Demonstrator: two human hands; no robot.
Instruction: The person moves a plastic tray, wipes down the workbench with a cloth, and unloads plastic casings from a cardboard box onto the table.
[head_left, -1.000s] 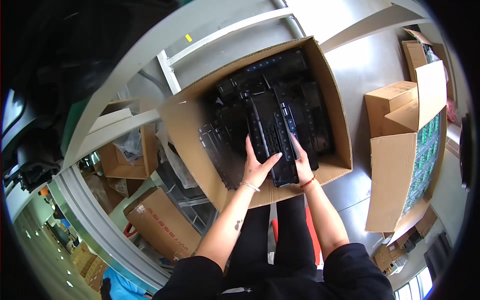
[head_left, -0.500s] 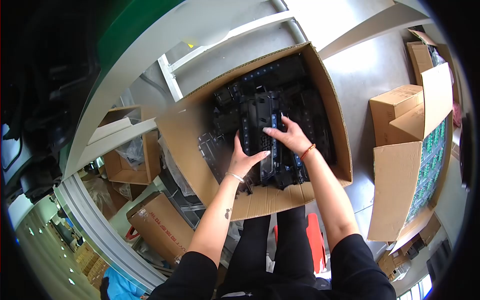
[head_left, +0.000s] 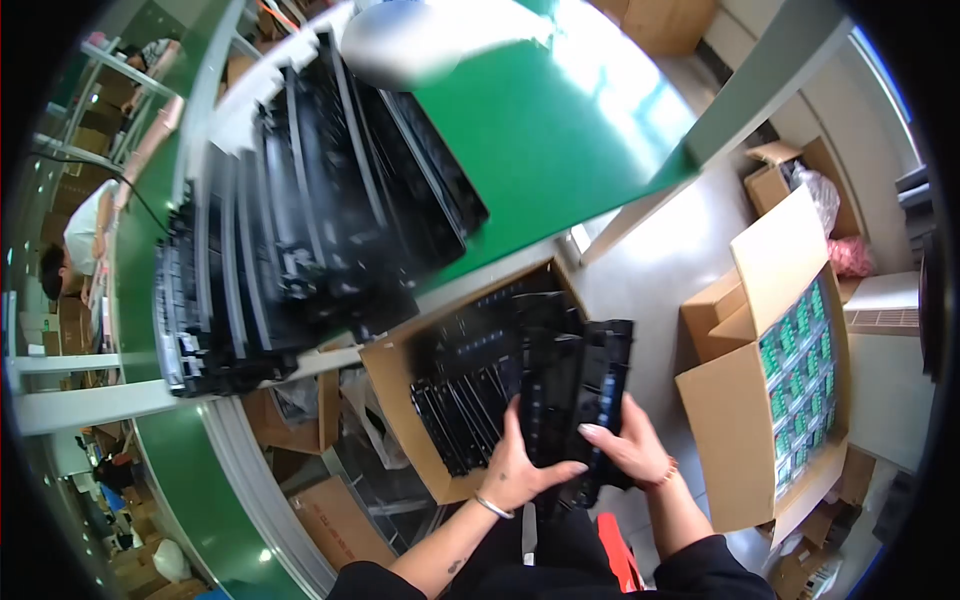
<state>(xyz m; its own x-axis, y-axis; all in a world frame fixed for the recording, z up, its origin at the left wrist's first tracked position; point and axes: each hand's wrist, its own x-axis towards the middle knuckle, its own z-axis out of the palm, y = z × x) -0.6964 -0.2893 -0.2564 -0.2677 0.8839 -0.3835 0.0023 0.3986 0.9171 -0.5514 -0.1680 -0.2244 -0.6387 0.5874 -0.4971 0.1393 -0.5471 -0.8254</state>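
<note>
My left hand (head_left: 520, 476) grips the left side of a bundle of long black plastic parts (head_left: 556, 385), with its thumb laid across the front. On the other side my right hand (head_left: 638, 446) is closed round the same bundle. At least two parts stand side by side in it, tilted slightly, above the right part of an open cardboard carton (head_left: 393, 395). More black plastic parts (head_left: 460, 425) lie in rows inside that carton. The bundle and my hands hide its right side.
Left of centre, a green table (head_left: 530, 130) carries a long row of black plastic parts (head_left: 310, 210), partly blurred. An open carton (head_left: 715, 440) with green-and-clear packed items (head_left: 800, 370) stands at right. A pale table leg (head_left: 765, 85) slants at upper right. Another person (head_left: 85, 235) is far left.
Both hands have lifted the black plastic parts up out of the carton and towards me. The view has swung, so the green table and its row of parts now show.
</note>
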